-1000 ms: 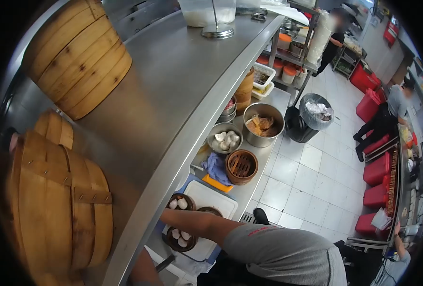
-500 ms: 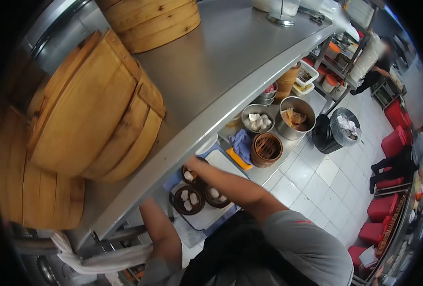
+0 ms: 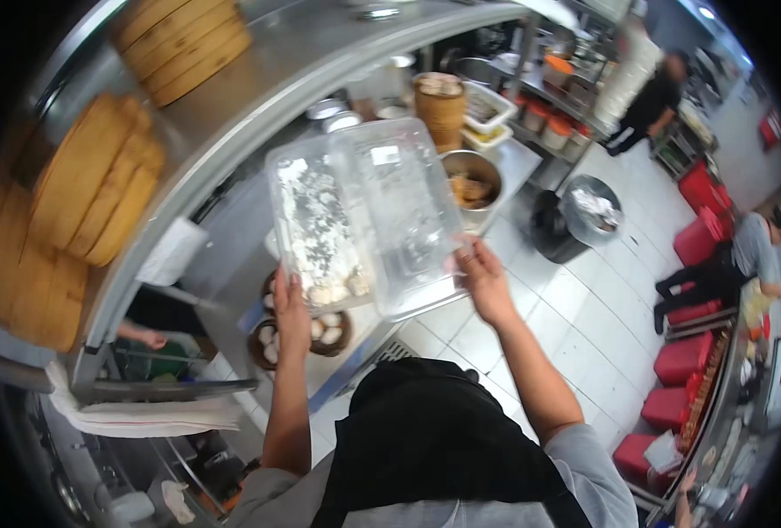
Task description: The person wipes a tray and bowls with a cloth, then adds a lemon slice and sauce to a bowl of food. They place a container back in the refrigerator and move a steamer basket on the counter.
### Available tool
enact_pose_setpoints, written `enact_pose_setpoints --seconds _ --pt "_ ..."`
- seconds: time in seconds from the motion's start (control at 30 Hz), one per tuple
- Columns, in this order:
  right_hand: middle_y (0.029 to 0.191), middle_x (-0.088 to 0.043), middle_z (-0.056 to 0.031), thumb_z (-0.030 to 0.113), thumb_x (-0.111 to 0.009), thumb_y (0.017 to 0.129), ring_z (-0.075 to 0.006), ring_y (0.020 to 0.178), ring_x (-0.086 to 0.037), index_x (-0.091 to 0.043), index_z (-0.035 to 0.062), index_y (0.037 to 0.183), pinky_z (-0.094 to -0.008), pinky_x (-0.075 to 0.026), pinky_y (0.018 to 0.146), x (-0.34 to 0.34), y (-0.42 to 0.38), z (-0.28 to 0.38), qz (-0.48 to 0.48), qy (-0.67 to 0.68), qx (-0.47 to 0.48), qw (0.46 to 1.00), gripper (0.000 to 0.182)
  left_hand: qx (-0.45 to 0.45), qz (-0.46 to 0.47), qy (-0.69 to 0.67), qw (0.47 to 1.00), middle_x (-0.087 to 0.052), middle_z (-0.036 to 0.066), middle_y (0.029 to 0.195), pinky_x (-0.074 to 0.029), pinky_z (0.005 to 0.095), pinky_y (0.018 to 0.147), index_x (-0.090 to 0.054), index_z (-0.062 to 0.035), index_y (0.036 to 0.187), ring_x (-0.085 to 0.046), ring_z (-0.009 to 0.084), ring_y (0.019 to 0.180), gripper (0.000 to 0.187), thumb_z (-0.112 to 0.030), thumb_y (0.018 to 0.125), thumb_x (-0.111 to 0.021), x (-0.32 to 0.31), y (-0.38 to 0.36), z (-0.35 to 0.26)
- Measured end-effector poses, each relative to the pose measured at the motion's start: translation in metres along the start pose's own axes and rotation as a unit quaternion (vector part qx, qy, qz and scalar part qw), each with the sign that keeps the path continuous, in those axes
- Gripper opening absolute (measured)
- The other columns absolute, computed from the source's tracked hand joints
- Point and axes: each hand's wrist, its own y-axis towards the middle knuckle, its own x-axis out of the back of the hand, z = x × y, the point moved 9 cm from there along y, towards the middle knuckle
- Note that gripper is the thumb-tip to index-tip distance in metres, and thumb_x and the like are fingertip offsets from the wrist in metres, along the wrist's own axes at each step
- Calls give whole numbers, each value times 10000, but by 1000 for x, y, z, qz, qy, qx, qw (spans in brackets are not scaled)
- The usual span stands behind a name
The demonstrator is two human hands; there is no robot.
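Note:
My left hand [image 3: 292, 319] grips the near left edge of a clear plastic container [image 3: 315, 220], its thumb up along the side. White flour dusts the inside, and a few pale dumplings [image 3: 342, 289] lie at its near end. A clear plastic lid [image 3: 399, 211] overlaps the container's right side, tilted. The fingers of my right hand [image 3: 485, 277] are closed on the lid's right edge. Below the container, partly hidden by it and my left hand, small round steamer baskets [image 3: 344, 339] with white dumplings in them rest on the worktop.
Large bamboo steamers [image 3: 95, 185] stand on the steel shelf [image 3: 223, 123] at left. A metal pot [image 3: 494, 180] and a tall bamboo steamer [image 3: 439, 114] are beyond the lid. A black bin [image 3: 553, 229] stands on the tiled floor; people [image 3: 654, 101] work farther off.
Both hands were low by the small steamer baskets. Now they are raised and apart, holding the floured container and its lid. The camera view has shifted, showing more of the worktop.

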Motion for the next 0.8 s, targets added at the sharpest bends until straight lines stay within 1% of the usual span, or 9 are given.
enact_pose_setpoints --seconds 0.13,0.2,0.3,0.47,0.53,0.6,0.63,0.7,0.8 --pt "1143 -594 -62 216 -458 1021 -127 1032 -536 -486 13 1317 -256 -414 919 79 -36 -34 -83 -178 151 969 360 -47 50 30 997 -413 169 1449 -294 334 1103 -343 25 1444 -399 255 1328 510 -305 1054 -353 -140 -65 34" --pt "1179 -589 -77 207 -450 1023 -141 1084 -524 -471 6 1335 -270 -394 962 126 -62 -44 -120 -143 116 975 372 -42 97 -39 994 -367 166 1485 -269 333 1127 -326 41 1445 -350 246 1369 566 -373 1059 -319 -201 -97 53" --pt "1206 -598 -138 201 -450 1020 -194 1134 -538 -454 1 1361 -303 -393 1000 197 -93 -60 -175 -118 67 975 395 -38 166 -28 985 -399 173 1456 -279 339 1113 -334 8 1449 -369 256 1355 471 -262 1066 -292 -263 -135 76" --pt "1243 -589 -184 209 -469 1011 -230 1171 -549 -451 -3 1368 -320 -415 991 282 -126 -71 -254 -168 74 950 415 42 298 -97 949 -461 183 1325 -409 344 999 -272 13 1414 -499 238 1189 455 -225 1041 -377 -350 -174 75" --pt "1272 -569 -166 211 -491 999 -238 1186 -537 -415 -17 1380 -325 -415 994 293 -128 -62 -242 -134 62 959 451 43 329 -92 939 -465 189 1278 -429 347 964 -267 9 1378 -513 234 1142 448 -186 1012 -436 -375 -179 71" --pt "1285 -555 -147 206 -531 971 -252 1220 -509 -364 21 1419 -325 -420 986 313 -128 -77 -275 -45 -52 959 513 44 356 -85 929 -469 195 1231 -449 349 929 -263 5 1343 -526 231 1095 455 -147 983 -495 -396 -184 72" --pt "1285 -555 -147 206 -531 971 -252 1220 -509 -364 21 1419 -325 -420 986 326 -126 -85 -272 -47 -56 960 513 25 355 -59 933 -466 208 1216 -442 350 936 -262 1 1322 -522 242 1097 463 -117 959 -523 -403 -186 74" --pt "1322 -518 -139 193 -548 948 -259 1243 -485 -319 90 1459 -372 -437 984 346 -113 -115 -205 126 -69 968 569 -28 342 -16 939 -460 219 1195 -427 346 945 -275 -3 1272 -511 234 1094 435 -101 946 -546 -418 -182 88" --pt "1378 -465 -137 184 -539 944 -266 1253 -473 -308 129 1472 -438 -446 988 340 -109 -85 -170 236 -90 953 579 13 334 5 943 -459 222 1187 -418 340 953 -275 -7 1236 -505 224 1103 418 -102 947 -561 -454 -158 123"
